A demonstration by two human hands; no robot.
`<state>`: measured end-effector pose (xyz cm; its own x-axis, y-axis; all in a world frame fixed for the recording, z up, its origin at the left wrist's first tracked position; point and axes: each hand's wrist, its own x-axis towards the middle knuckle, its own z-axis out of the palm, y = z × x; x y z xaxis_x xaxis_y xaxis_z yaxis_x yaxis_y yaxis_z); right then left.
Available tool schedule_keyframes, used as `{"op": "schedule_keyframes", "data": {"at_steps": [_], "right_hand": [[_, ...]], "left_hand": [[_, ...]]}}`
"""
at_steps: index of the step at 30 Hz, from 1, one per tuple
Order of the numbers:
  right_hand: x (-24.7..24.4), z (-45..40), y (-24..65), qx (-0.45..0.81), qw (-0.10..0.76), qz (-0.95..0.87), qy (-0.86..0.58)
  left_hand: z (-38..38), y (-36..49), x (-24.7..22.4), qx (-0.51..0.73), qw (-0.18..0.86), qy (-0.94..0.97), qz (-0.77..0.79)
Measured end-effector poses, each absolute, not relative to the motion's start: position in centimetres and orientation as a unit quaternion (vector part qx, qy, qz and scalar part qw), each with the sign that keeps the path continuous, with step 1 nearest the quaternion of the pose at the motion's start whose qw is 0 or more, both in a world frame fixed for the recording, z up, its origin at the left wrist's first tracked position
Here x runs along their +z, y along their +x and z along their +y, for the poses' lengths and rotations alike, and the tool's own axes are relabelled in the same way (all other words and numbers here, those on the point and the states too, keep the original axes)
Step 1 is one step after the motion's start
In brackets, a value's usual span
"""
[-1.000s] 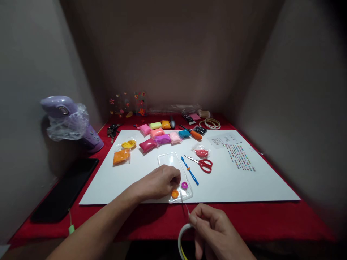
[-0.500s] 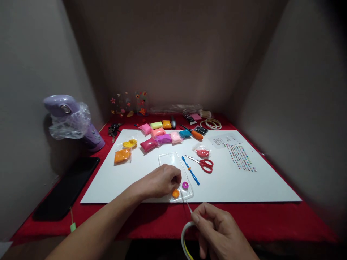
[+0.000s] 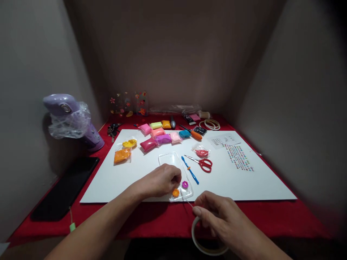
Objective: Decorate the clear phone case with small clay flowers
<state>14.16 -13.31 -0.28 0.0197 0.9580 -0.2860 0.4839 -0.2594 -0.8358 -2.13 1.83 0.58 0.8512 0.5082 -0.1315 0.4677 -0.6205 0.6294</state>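
My left hand (image 3: 166,179) is closed over the clear phone case (image 3: 170,156), its fingertips pointing down and hidden from view. Between those fingers and my other hand runs a thin strip of tape (image 3: 189,203); whether the left fingers pinch its end, I cannot tell. My right hand (image 3: 217,213) grips a roll of tape (image 3: 195,236) at the red front edge, thumb and index finger by the strip. On the lower part of the case sit an orange flower (image 3: 175,193) and a purple flower (image 3: 184,184), both close to my left fingertips.
Right of the case lie a blue modelling tool (image 3: 192,172) and red-handled scissors (image 3: 204,165). Several clay packets (image 3: 163,139) cover the white board's back. A gem sticker sheet (image 3: 239,157) is at right; a black phone (image 3: 66,187) and purple appliance (image 3: 67,108) stand left.
My right hand has shifted a little right and up with the roll of tape, which has turned to show more of its ring. My left hand stays on the phone case.
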Motion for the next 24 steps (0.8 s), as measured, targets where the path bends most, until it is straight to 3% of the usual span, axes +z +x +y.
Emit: {"op": "schedule_keyframes", "data": {"at_steps": [8, 16, 24], "right_hand": [[-1.3, -12.7, 13.1, 0.235, 0.191, -0.636, -0.71], [-2.3, -13.1, 12.4, 0.159, 0.242, -0.681, -0.672], [-2.6, -12.2, 12.1, 0.038, 0.234, -0.684, -0.69]], "left_hand": [[1.7, -2.3, 0.5, 0.033, 0.341, 0.901, 0.265], [1.7, -2.2, 0.6, 0.037, 0.33, 0.904, 0.269], [1.5, -2.1, 1.2, 0.033, 0.329, 0.904, 0.271]]}}
